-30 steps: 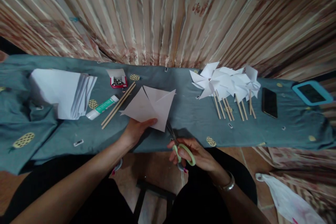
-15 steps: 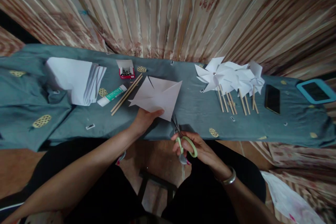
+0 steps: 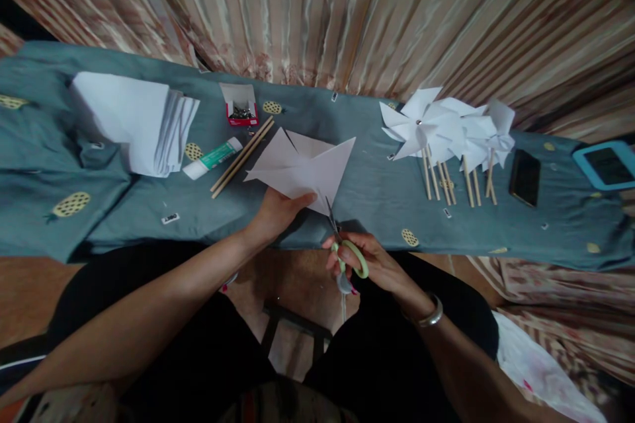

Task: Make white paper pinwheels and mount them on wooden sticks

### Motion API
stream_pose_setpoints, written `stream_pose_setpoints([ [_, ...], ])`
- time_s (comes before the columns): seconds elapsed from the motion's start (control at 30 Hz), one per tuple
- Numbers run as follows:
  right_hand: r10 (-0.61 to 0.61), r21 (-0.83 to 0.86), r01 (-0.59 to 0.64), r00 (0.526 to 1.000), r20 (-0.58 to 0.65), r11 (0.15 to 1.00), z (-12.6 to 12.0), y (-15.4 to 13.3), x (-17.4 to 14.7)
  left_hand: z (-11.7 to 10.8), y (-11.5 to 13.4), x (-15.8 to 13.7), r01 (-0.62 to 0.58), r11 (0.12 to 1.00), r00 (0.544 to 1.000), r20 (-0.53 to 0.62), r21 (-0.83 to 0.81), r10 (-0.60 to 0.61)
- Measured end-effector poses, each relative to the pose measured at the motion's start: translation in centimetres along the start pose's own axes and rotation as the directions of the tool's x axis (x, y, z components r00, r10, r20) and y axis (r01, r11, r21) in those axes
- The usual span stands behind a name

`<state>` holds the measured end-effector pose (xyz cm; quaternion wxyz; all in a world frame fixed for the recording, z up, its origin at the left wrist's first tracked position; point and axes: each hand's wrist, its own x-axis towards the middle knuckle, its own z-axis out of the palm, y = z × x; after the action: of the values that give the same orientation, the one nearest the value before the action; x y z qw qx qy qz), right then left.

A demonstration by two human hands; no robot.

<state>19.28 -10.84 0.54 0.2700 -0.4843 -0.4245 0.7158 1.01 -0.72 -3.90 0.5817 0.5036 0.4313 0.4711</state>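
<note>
A white square of paper (image 3: 302,168) with slits running in from its corners is pinched by my left hand (image 3: 275,215), thumb on top and fingers hidden underneath. My right hand (image 3: 370,258) grips a pair of scissors (image 3: 353,258) with pale green handles. Their blades reach the paper's near corner, one blade lying over it. Just left of the paper lie two wooden sticks (image 3: 243,157) and a glue stick (image 3: 213,158). Behind these stands an open red and white box (image 3: 242,117) of small metal pins.
Folded white paper (image 3: 122,115) is stacked at the left. Several paper pinwheels (image 3: 421,122) on sticks lie right of centre, then a dark phone (image 3: 524,177) and a blue-framed tablet (image 3: 608,166). A curtain (image 3: 317,13) hangs behind the cloth-covered table (image 3: 372,205).
The scissors have moved onto the paper's near corner, from just beside its edge. The view has tilted slightly, so the table appears higher. My left hand keeps its hold.
</note>
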Motion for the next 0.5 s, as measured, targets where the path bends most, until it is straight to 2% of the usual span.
stream_pose_setpoints([
  [0.5, -0.013, 0.000, 0.013, 1.000, -0.010, 1.000, -0.13, 0.45, 0.48, 0.09, 0.07, -0.10, 0.040, 0.999, 0.999, -0.016, 0.025, -0.040],
])
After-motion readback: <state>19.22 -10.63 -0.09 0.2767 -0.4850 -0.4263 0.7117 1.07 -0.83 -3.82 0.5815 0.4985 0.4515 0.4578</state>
